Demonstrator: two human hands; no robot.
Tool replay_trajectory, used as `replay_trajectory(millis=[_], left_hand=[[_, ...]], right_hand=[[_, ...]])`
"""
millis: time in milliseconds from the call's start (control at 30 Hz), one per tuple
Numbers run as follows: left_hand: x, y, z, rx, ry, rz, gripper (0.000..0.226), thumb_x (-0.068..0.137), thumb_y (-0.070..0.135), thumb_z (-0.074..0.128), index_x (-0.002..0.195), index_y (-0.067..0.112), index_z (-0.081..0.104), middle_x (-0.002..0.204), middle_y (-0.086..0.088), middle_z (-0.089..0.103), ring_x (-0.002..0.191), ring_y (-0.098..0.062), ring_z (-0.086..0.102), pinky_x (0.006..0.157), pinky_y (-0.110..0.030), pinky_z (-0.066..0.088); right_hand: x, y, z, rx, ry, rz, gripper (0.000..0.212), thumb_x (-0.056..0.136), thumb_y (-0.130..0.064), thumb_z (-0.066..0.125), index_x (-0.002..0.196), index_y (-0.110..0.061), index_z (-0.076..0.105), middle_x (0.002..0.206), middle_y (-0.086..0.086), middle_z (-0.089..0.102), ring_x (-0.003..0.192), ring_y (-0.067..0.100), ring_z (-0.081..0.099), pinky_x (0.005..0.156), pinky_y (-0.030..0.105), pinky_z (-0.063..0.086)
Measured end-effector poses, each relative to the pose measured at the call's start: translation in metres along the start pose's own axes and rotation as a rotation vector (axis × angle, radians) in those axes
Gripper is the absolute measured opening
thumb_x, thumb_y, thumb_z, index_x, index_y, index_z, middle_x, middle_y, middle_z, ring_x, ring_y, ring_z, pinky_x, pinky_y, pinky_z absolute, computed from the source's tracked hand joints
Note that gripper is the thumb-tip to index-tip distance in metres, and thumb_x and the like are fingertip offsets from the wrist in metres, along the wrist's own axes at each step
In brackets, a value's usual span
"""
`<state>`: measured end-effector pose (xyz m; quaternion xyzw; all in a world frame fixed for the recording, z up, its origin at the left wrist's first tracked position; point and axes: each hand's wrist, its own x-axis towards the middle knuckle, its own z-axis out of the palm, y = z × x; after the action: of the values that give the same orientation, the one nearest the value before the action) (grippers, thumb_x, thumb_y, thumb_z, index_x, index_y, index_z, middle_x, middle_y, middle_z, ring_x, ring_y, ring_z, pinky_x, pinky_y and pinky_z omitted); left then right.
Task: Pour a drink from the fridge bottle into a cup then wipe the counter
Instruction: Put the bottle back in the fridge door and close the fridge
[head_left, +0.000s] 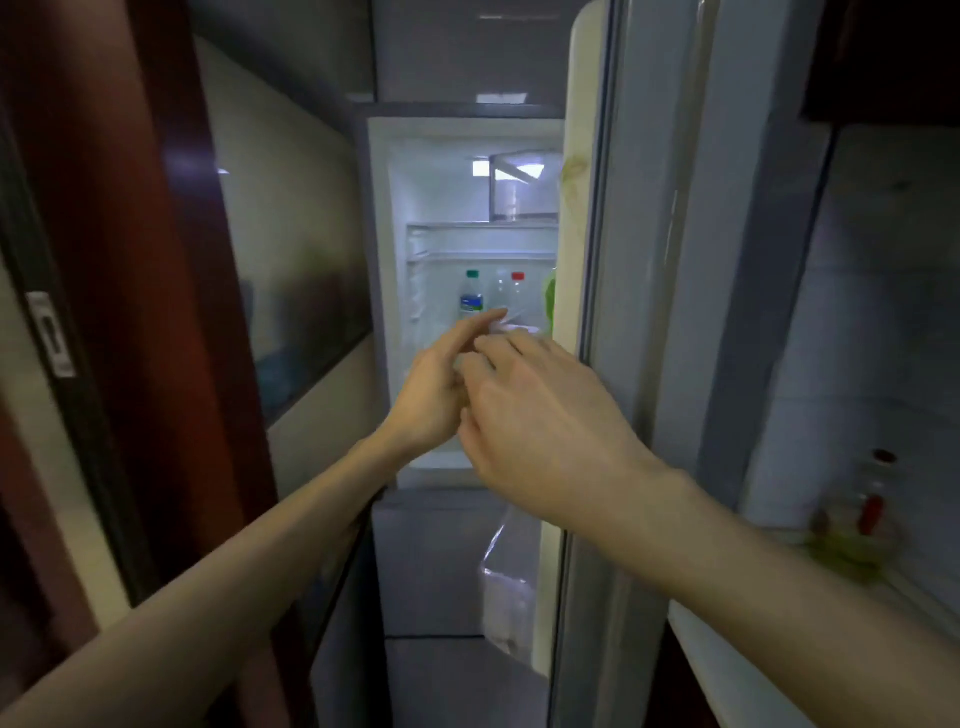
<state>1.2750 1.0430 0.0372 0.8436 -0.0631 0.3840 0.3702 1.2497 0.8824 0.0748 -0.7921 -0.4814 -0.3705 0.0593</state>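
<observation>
- Your left hand (431, 395) and right hand (540, 410) meet in front of the open fridge (382, 312), at the front edge of the lit shelf (441, 312). You are probably reaching in for a bottle.
- Something pale and clear (501, 326) shows at your fingertips. It is too blurred to name.
- The left forefinger is stretched up towards it, but the other left fingers are hidden behind the right hand. I cannot tell whether that hand grips anything.
- The right fingers bend forward over the same spot. I cannot tell whether they clasp it or only touch it.
- The green-capped bottle (471, 299) stands upright towards the back of the shelf. The red-capped bottle (518, 291) stands just beside it, nearer the right wall. Both look untouched, and either could be your drink.
- Neither a cup nor a counter is in view, so pouring and wiping are likely still ahead.
- The opening is narrow. The fridge door (587, 260) stands open close to your right wrist, and a dark red cabinet panel (156, 260) lies to your left.
- A clear plastic bag (506, 587) hangs below your right forearm at the door's inner edge. A bottle drawn out low could snag it.
- The easiest way out seems straight back towards you, above the shelf's front edge.
</observation>
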Motion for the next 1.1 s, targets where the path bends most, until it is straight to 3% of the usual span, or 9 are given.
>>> replay_trajectory(millis=[100, 167, 300, 433, 533, 633, 767, 900, 1100], left_hand=[[-0.014, -0.001, -0.018, -0.007, 0.062, -0.049, 0.06, 0.088, 0.003, 0.059, 0.139, 0.033, 0.049, 0.126, 0.01, 0.062, 0.117, -0.003, 0.058, 0.098, -0.02, 0.047], [-0.021, -0.002, -0.025, 0.01, 0.096, -0.069, 0.061, 0.087, 0.001, 0.064, 0.14, 0.027, 0.048, 0.127, 0.009, 0.06, 0.114, 0.0, 0.059, 0.093, -0.017, 0.05], [-0.034, -0.008, -0.036, 0.059, 0.147, -0.137, 0.058, 0.09, -0.003, 0.06, 0.144, 0.012, 0.045, 0.13, 0.004, 0.06, 0.113, -0.002, 0.06, 0.095, -0.016, 0.049], [-0.054, -0.015, -0.036, 0.102, 0.122, -0.186, 0.052, 0.089, -0.007, 0.059, 0.137, 0.012, 0.051, 0.127, 0.003, 0.06, 0.109, 0.005, 0.059, 0.082, -0.007, 0.048], [-0.07, -0.027, -0.035, 0.141, 0.085, -0.207, 0.049, 0.088, -0.005, 0.06, 0.133, 0.012, 0.055, 0.123, 0.002, 0.064, 0.112, -0.002, 0.061, 0.087, -0.015, 0.051], [-0.088, -0.042, -0.034, 0.142, 0.07, -0.28, 0.046, 0.086, -0.004, 0.058, 0.129, 0.012, 0.057, 0.112, 0.001, 0.067, 0.106, -0.008, 0.065, 0.088, -0.029, 0.055], [-0.111, -0.064, -0.034, 0.143, 0.074, -0.395, 0.043, 0.087, -0.005, 0.056, 0.125, 0.015, 0.059, 0.108, 0.003, 0.069, 0.099, -0.005, 0.067, 0.082, -0.02, 0.053], [-0.125, -0.09, -0.035, 0.097, 0.061, -0.502, 0.054, 0.083, -0.005, 0.057, 0.134, 0.014, 0.055, 0.12, 0.0, 0.068, 0.111, -0.009, 0.065, 0.092, -0.028, 0.055], [-0.112, -0.134, -0.045, 0.093, 0.138, -0.558, 0.05, 0.086, 0.001, 0.057, 0.133, 0.016, 0.058, 0.107, 0.003, 0.072, 0.097, -0.007, 0.069, 0.088, -0.028, 0.057]], right_hand=[[-0.013, -0.002, 0.006, 0.008, 0.06, -0.122, 0.019, 0.073, -0.022, 0.067, 0.085, -0.008, 0.071, 0.089, 0.01, 0.068, 0.086, 0.028, 0.061, 0.08, 0.04, 0.049], [-0.019, 0.001, 0.012, 0.064, 0.101, -0.24, 0.012, 0.075, -0.019, 0.067, 0.081, -0.009, 0.071, 0.086, 0.009, 0.068, 0.086, 0.028, 0.061, 0.083, 0.041, 0.049], [-0.026, 0.01, 0.024, 0.085, 0.125, -0.445, 0.019, 0.09, -0.018, 0.052, 0.086, -0.009, 0.068, 0.094, 0.009, 0.067, 0.096, 0.028, 0.058, 0.094, 0.041, 0.046], [-0.025, 0.018, 0.042, 0.101, 0.179, -0.525, 0.027, 0.092, -0.016, 0.046, 0.093, -0.007, 0.072, 0.107, 0.012, 0.068, 0.113, 0.028, 0.057, 0.106, 0.036, 0.036], [-0.013, 0.021, 0.06, 0.15, 0.223, -0.584, 0.027, 0.091, -0.011, 0.047, 0.097, -0.003, 0.072, 0.111, 0.013, 0.068, 0.121, 0.029, 0.054, 0.108, 0.035, 0.035], [0.003, 0.013, 0.08, 0.113, 0.254, -0.626, 0.023, 0.09, -0.007, 0.05, 0.095, -0.002, 0.072, 0.109, 0.013, 0.068, 0.122, 0.03, 0.052, 0.107, 0.035, 0.035], [0.029, -0.001, 0.099, 0.07, 0.264, -0.644, 0.017, 0.088, -0.008, 0.059, 0.093, -0.002, 0.074, 0.106, 0.012, 0.07, 0.123, 0.029, 0.051, 0.106, 0.035, 0.034], [0.055, -0.013, 0.118, 0.053, 0.25, -0.62, 0.015, 0.086, -0.007, 0.061, 0.09, -0.003, 0.075, 0.103, 0.011, 0.072, 0.124, 0.029, 0.051, 0.107, 0.035, 0.035], [0.094, -0.032, 0.151, 0.032, 0.214, -0.621, 0.018, 0.084, -0.009, 0.06, 0.086, -0.002, 0.076, 0.101, 0.013, 0.073, 0.122, 0.03, 0.055, 0.114, 0.041, 0.033]])
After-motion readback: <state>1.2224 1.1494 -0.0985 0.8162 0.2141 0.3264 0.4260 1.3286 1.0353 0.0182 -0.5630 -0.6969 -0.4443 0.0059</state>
